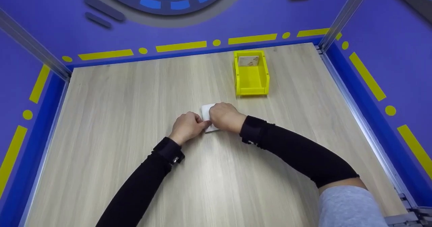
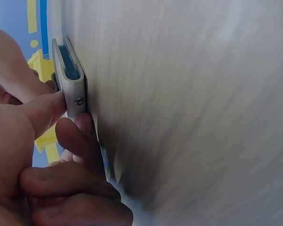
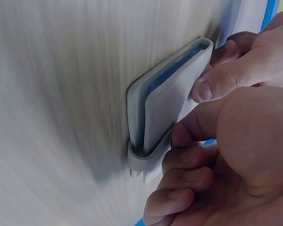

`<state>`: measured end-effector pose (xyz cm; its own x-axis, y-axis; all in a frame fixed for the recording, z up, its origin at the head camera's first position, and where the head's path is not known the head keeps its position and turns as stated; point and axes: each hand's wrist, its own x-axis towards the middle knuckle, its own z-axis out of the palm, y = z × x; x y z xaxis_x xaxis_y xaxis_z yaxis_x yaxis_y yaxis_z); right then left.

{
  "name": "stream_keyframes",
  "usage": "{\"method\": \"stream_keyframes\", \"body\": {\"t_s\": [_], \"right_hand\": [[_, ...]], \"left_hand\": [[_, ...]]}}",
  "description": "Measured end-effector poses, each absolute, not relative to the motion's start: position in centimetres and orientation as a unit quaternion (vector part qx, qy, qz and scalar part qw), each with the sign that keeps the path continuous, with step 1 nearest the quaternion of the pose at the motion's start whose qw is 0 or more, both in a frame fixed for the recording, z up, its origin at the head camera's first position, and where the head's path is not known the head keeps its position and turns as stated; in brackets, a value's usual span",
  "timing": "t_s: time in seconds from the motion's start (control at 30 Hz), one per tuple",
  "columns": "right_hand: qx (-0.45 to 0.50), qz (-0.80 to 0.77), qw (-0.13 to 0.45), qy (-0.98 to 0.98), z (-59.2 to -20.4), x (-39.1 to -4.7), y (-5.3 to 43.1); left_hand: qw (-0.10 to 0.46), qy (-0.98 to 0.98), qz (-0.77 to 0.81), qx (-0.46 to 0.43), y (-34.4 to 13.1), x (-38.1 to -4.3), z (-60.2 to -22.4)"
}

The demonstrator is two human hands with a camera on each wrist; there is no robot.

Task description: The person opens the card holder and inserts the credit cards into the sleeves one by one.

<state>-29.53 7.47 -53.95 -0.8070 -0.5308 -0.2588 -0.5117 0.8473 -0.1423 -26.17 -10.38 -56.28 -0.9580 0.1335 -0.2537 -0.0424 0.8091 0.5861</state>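
Observation:
A small white folding card wallet (image 1: 206, 111) lies on the wooden table, with a blue lining visible between its folded covers (image 3: 167, 77). A strap (image 3: 146, 161) wraps over one end, and a round metal snap (image 2: 79, 100) shows on the spine. My left hand (image 1: 188, 125) pinches the wallet's near left edge, thumb on top and a fingertip low at the side. From the right, my right hand (image 1: 225, 116) covers much of the wallet; its curled fingers and thumb (image 3: 181, 136) pinch at the strap along the cover.
Behind the hands, to the right, stands a yellow open-front bin (image 1: 252, 91) with a pale printed card (image 1: 248, 61) against its back wall. Blue panels with yellow marks (image 1: 181, 46) enclose the table's back and sides.

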Motion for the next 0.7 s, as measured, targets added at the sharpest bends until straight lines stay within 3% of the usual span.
{"method": "stream_keyframes", "body": {"t_s": [0.43,0.53,0.7], "right_hand": [[-0.257,-0.07,0.167,0.949,-53.6,-30.1,8.7],[-0.253,-0.113,0.127,0.953,-53.7,-30.4,9.5],[-0.223,-0.204,0.028,0.953,-53.8,-31.2,11.1]], "left_hand": [[0.14,0.94,0.309,0.02,-10.3,-26.2,-56.2],[0.113,0.943,0.311,0.02,-10.4,-26.3,-56.1],[0.021,0.952,0.303,0.03,-10.6,-26.9,-55.5]]}}
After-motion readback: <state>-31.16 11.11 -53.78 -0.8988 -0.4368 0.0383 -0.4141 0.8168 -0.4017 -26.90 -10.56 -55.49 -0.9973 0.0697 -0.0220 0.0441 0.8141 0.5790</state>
